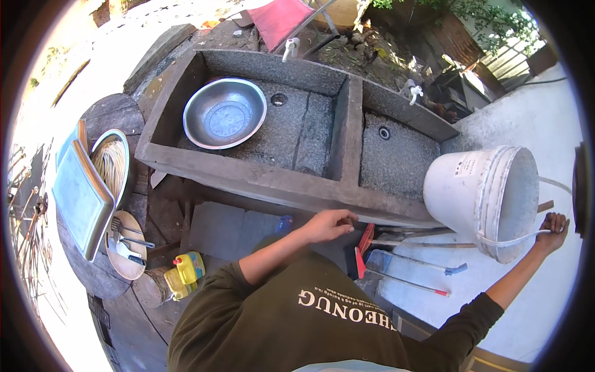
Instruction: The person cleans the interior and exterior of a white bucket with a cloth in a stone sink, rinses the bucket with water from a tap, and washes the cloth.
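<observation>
My right hand is closed around the wire handle of a white plastic bucket. The bucket tilts at the right end of a stone double sink, its mouth facing right and its base beside the smaller basin. I cannot tell whether it rests on the rim. Just in front of the sink's near wall, my left hand hovers with loosely bent fingers and nothing in them. A round metal basin sits in the larger left compartment.
Taps rise behind the sink. On a wooden table at left are a blue-topped board, a bowl of pale strands and an oval plate with utensils. A yellow bottle stands nearby; brooms lie below.
</observation>
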`<act>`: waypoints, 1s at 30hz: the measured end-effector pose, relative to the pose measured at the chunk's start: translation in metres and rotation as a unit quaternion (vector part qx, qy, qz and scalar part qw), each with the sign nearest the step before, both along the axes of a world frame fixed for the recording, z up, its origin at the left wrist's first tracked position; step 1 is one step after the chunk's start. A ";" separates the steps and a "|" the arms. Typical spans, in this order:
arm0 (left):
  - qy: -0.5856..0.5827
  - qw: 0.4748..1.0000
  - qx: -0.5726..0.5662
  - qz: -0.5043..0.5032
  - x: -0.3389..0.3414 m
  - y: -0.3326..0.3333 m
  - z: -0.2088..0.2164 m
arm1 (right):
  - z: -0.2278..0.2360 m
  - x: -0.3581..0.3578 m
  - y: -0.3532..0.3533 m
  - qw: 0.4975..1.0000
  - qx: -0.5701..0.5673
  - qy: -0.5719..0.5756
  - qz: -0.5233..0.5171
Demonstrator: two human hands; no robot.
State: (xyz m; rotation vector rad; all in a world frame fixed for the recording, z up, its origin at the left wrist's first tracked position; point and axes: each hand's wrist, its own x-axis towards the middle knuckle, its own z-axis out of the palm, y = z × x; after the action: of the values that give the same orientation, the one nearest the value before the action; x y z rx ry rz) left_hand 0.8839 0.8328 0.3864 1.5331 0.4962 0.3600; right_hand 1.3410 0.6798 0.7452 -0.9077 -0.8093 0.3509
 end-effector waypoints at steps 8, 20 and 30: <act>0.070 0.997 -0.020 0.024 -0.010 0.035 -0.013 | -0.044 0.014 0.101 0.991 -0.044 0.028 -0.122; 0.068 0.979 -0.145 0.128 0.013 0.067 -0.028 | -0.206 0.057 0.179 0.979 -0.068 0.169 -0.093; 0.118 0.992 -0.048 -0.004 0.178 0.138 0.008 | -0.255 0.096 0.174 0.978 -0.054 0.199 0.009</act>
State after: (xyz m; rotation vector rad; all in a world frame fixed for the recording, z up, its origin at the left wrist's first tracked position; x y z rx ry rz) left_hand 1.0623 0.9708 0.3948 1.4899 0.6835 0.1462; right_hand 1.4370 0.8536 0.4906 -0.8924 -0.4320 0.5767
